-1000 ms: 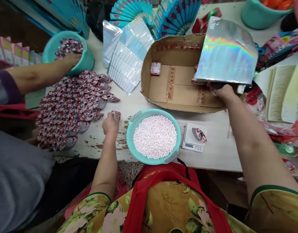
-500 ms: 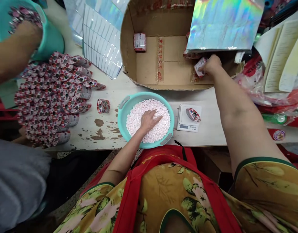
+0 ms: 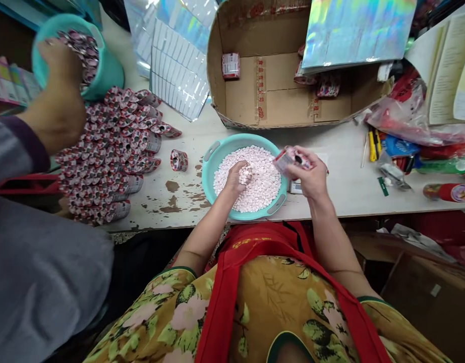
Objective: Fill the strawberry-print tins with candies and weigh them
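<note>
My left hand is cupped inside the teal basin, closed on a handful of small pink-white candies. My right hand hovers over the basin's right rim, gripping a small red-and-white packet. A white scale lies mostly hidden under that hand. One loose packet stands on the table left of the basin.
A big pile of packets lies at left, where another person's hand reaches into a teal bucket. An open cardboard box with a few packets sits behind. Holographic sheets and clutter fill the right.
My right hand came back from the cardboard box to the basin carrying a packet. My left hand went from lying flat on the candies to scooping them. The view shifted.
</note>
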`<act>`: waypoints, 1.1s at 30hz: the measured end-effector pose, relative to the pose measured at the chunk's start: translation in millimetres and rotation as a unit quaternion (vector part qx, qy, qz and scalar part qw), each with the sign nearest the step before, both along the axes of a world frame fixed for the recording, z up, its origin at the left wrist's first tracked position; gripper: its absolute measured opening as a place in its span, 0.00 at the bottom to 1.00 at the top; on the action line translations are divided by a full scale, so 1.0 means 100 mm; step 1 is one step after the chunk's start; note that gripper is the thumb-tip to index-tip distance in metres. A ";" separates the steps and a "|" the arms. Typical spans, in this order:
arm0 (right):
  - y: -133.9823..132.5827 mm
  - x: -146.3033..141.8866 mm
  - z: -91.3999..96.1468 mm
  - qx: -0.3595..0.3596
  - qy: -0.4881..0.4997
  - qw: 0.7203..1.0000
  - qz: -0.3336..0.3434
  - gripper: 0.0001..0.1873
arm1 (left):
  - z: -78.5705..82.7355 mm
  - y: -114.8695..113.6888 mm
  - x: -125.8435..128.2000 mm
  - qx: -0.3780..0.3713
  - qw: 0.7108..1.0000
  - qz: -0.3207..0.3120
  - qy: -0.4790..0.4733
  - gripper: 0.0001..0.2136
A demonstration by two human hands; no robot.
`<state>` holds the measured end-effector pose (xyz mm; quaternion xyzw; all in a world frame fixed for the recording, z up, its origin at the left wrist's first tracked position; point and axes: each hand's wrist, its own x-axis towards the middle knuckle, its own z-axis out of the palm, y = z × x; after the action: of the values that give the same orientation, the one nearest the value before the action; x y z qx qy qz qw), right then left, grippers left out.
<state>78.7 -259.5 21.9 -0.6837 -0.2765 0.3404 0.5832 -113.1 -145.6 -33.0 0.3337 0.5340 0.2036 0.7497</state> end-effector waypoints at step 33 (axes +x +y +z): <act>0.16 -0.91 -0.02 -0.210 -0.268 0.926 0.160 0.21 | 0.51 -0.11 0.39 0.141 0.969 0.167 -0.117 0.22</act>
<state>-11.9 -244.0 20.3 -0.8034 -0.4501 0.2832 0.2679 -74.4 -156.9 18.5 0.3159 0.4564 0.4372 0.7077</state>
